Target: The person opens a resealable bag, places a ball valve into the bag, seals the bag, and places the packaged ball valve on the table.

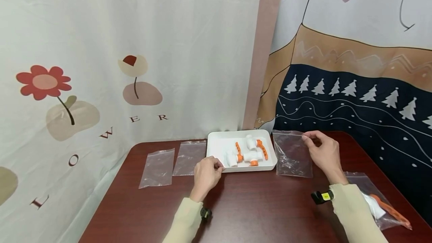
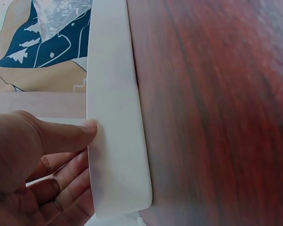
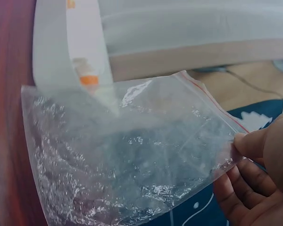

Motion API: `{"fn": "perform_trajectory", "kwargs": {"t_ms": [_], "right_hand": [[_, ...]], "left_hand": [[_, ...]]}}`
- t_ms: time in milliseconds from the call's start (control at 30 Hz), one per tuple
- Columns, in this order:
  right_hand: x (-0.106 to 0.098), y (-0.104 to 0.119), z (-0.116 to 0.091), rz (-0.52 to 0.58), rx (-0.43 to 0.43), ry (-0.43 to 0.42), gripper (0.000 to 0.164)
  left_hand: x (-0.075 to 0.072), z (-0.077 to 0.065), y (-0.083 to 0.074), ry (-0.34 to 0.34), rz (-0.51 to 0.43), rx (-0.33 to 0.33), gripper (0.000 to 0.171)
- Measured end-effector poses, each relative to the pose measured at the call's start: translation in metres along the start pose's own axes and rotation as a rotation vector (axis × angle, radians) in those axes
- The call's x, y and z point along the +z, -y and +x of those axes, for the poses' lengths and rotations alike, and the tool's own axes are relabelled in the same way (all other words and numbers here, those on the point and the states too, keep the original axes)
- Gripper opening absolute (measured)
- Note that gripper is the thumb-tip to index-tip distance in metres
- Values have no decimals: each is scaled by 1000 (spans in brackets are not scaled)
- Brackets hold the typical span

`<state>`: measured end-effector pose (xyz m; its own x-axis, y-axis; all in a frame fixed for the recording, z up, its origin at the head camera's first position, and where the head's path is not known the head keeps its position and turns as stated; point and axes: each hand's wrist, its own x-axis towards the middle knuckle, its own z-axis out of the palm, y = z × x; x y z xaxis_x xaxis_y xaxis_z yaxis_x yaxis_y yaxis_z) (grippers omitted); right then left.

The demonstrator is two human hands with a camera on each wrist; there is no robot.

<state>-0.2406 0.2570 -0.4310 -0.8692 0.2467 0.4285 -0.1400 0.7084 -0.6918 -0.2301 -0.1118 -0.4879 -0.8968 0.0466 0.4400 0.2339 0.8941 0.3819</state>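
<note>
My right hand (image 1: 324, 156) pinches a clear zip bag (image 1: 293, 156) by its top right corner, near the zip strip, and the bag hangs flat with nothing in it. In the right wrist view the thumb (image 3: 254, 143) lies over the bag's edge with the fingers curled beneath. My left hand (image 1: 207, 173) grips the front left rim of a white tray (image 1: 216, 141). The left wrist view has its thumb (image 2: 70, 136) on the rim, fingers bent behind the wall. White plastic pipe fittings (image 1: 252, 156) with orange handles (image 1: 262, 150) lie inside the tray.
Two flat clear zip bags (image 1: 158, 168) lie on the brown table (image 1: 256, 205) left of the tray. Beside the right forearm, a filled zip bag (image 1: 381, 201) contains a white and orange fitting. A printed curtain (image 1: 189, 48) hangs behind the table.
</note>
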Motion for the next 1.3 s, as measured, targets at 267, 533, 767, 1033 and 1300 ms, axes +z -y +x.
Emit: {"fn": "perform_trajectory", "kwargs": {"t_ms": [267,533,767,1033,1300], "right_hand": [[-10,15,-9,43,-42,-18,21],[-20,28,-16,113,-69,28,22],[-21,46,-20,165,-113,121,22],[-12,64,-25,196,-112,303,22],[2,80,-29,243,-206,428,14]], "left_hand": [[-4,2,-2,49,4,27,17],[-13,10,-7,117,-153,-13,13],[-23,17,-19,92,-350,-16,8],[-44,21,-45,104,-607,-17,14],[-69,15,-73,198,-790,-41,17]]}}
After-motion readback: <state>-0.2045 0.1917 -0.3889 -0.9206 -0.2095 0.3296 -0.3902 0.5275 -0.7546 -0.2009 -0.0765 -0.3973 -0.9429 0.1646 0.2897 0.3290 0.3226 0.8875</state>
